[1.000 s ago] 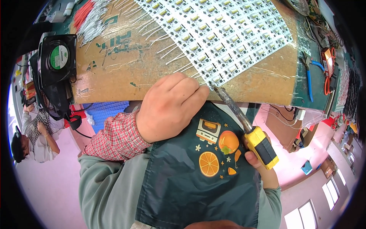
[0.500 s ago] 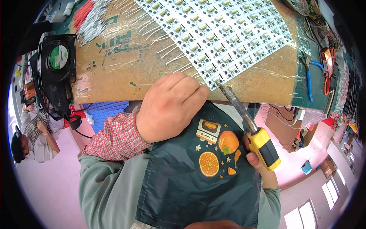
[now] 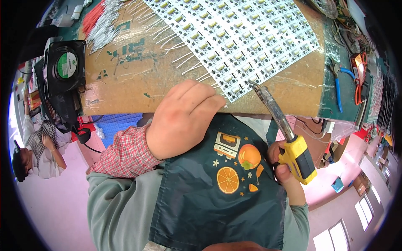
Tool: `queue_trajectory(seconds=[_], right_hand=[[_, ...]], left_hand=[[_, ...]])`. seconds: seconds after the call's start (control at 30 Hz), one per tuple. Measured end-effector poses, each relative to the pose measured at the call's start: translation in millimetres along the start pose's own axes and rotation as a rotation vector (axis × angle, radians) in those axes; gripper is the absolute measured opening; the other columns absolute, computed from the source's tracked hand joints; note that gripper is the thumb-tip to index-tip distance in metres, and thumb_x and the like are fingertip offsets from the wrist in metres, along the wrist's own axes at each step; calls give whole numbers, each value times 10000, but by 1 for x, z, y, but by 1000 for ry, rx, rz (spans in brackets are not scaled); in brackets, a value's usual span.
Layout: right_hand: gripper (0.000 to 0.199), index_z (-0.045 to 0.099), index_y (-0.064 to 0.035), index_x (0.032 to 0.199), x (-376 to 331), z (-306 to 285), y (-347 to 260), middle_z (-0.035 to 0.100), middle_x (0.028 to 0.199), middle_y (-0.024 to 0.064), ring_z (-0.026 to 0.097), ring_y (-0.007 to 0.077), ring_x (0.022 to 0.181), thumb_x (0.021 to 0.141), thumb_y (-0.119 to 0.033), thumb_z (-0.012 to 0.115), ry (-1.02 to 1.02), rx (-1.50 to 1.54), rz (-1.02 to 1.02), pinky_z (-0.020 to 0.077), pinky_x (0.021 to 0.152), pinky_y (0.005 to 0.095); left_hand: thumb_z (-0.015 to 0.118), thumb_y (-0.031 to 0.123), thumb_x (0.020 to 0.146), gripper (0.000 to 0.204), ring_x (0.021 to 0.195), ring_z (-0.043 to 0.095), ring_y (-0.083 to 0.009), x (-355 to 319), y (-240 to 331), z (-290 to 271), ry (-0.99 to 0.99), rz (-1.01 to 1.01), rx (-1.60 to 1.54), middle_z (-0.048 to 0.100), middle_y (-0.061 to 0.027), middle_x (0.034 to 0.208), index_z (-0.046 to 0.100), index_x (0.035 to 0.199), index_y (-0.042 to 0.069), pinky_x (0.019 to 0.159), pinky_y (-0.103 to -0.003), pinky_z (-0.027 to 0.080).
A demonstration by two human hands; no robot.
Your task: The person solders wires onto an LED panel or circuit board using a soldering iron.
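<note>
Iron (image 3: pixel 280 119) shifted right along panel edge (image 3: pixel 272 74)

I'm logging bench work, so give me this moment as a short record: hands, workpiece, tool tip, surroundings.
Left hand: fingers curled by the sheet's near corner; fingertips hidden
Right hand: grips yellow-and-black soldering iron
Workpiece: white circuit-board sheet on brown cardboard
Iron tip: at the sheet's near edge; contact unclear
Left side: black fan, red and white wires
Right side: blue-handled pliers
</note>
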State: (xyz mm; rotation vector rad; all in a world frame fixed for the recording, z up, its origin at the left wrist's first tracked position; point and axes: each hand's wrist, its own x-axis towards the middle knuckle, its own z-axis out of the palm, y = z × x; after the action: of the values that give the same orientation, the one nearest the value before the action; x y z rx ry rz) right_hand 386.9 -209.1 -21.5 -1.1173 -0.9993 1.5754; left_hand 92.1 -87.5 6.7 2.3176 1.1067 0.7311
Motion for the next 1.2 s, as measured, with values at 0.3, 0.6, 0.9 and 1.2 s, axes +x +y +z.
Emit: queue_trajectory(seconds=[0.3,0.6,0.9,1.2], right_hand=[[711,505,-52,1288,29,-10,-5,486,728,5,485,133,615,812,-485,807,49,49,-120,390,527,270],[708,490,-55,1314,49,-6,-8,469,751,9,469,158,670,809,-432,814,-2,100,-51,387,590,306],[453,580,-49,893,28,-12,-12,524,723,19,501,124,636,814,-423,823,28,47,13,370,548,253],[408,675,-47,944,-3,-39,1,649,815,99,633,306,687,805,-423,752,-131,-412,26,494,632,362]], left_hand=[[733,6,790,183,944,622,-309,6,-23,-49,141,-131,217,640,-99,1004,695,961,58,818,-391,513],[720,24,811,150,930,629,-296,7,-35,-65,260,-243,333,648,-85,972,715,952,75,799,-373,524],[714,-42,670,331,751,615,-258,28,8,3,87,132,11,601,-76,838,732,996,12,656,-357,510],[699,-58,665,333,737,610,-256,24,8,21,45,131,79,589,-83,828,719,994,-12,644,-358,503]])
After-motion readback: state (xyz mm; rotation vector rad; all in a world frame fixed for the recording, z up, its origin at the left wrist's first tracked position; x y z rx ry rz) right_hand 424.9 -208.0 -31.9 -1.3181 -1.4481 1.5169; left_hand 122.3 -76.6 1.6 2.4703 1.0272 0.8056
